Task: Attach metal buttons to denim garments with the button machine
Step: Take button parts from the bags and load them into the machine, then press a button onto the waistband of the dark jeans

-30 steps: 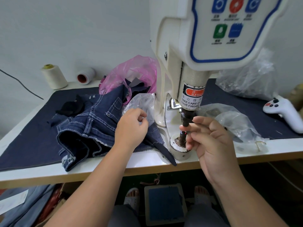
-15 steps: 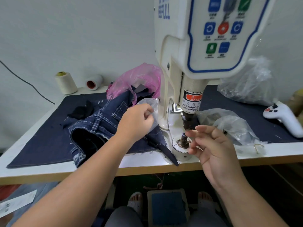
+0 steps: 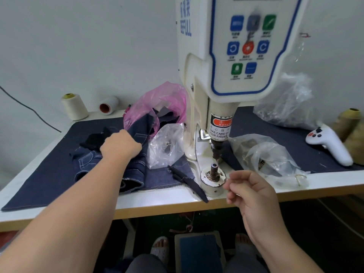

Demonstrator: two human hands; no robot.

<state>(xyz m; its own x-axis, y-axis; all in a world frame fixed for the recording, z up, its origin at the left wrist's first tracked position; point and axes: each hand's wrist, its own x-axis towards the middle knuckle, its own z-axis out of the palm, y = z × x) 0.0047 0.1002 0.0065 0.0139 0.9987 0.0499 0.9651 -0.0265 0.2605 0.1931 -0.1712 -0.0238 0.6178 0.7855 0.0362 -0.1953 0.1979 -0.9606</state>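
Step in hand: fetching denim; your left hand (image 3: 120, 147) grips the denim garment (image 3: 110, 166), heaped on the table (image 3: 161, 200) left of the button machine (image 3: 222, 75); right hand (image 3: 254, 196) loosely curled, empty, beside the lower die (image 3: 213, 171); next, draw cloth over it.

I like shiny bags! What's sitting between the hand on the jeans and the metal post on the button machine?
In the head view, a clear plastic bag sits between the left hand on the jeans and the metal post, with a dark denim strip nearer the post.
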